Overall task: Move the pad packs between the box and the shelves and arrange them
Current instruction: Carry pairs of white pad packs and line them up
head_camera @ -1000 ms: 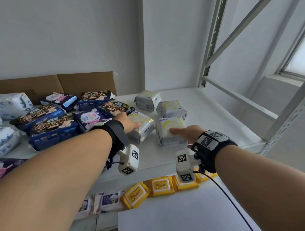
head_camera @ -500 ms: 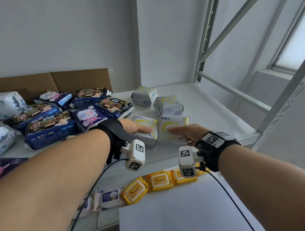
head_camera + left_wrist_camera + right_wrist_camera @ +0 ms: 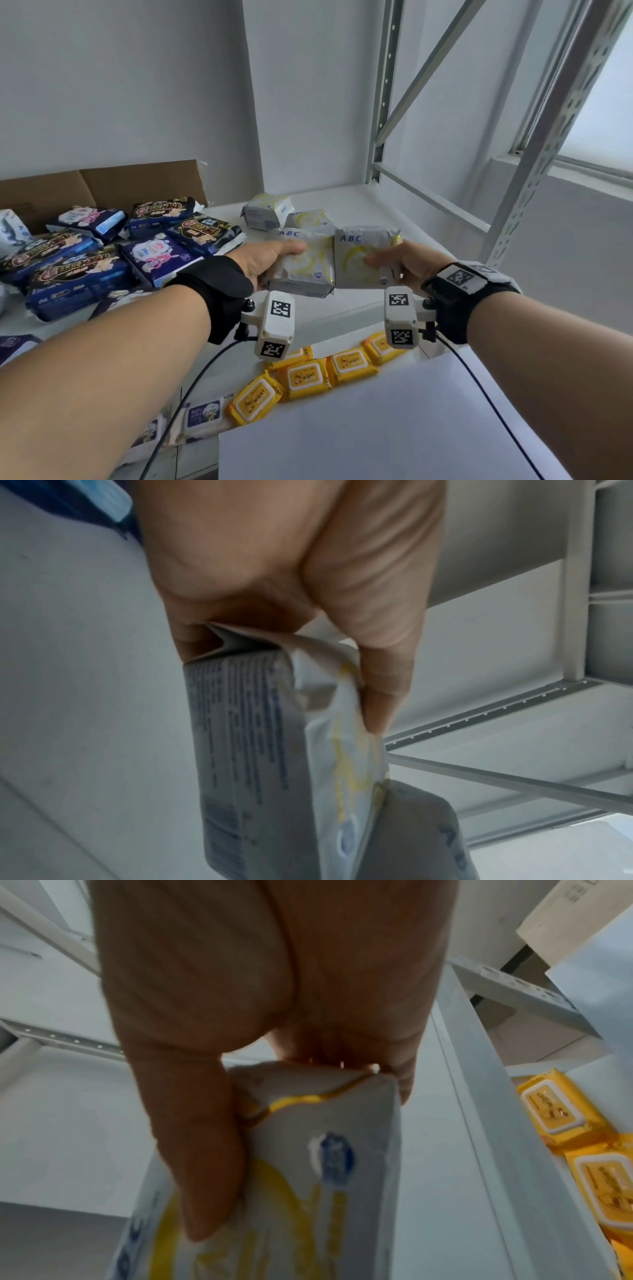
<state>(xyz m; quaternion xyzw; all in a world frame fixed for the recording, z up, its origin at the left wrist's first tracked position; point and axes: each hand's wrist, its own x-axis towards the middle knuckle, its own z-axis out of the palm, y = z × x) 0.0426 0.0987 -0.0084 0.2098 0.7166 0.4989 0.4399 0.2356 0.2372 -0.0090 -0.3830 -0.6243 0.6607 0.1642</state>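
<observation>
My left hand (image 3: 274,255) grips a white-and-yellow ABC pad pack (image 3: 303,265), thumb on its top face; the left wrist view shows the same left pack (image 3: 274,764) held at its end. My right hand (image 3: 390,262) grips a second ABC pack (image 3: 363,258), thumb on its front, seen as the right pack (image 3: 308,1177) in the right wrist view. Both packs are lifted side by side, touching, above the front of the white shelf (image 3: 342,308). Two more ABC packs (image 3: 267,214) lie on the shelf behind them.
Several dark blue pad packs (image 3: 82,277) lie on the shelf to the left, in front of a cardboard box flap (image 3: 102,185). Yellow wipes packs (image 3: 305,377) sit on the lower shelf. The grey shelf frame (image 3: 513,212) stands at right.
Both hands have taken hold of the two ABC packs and raised them off the shelf, tilting their faces towards me.
</observation>
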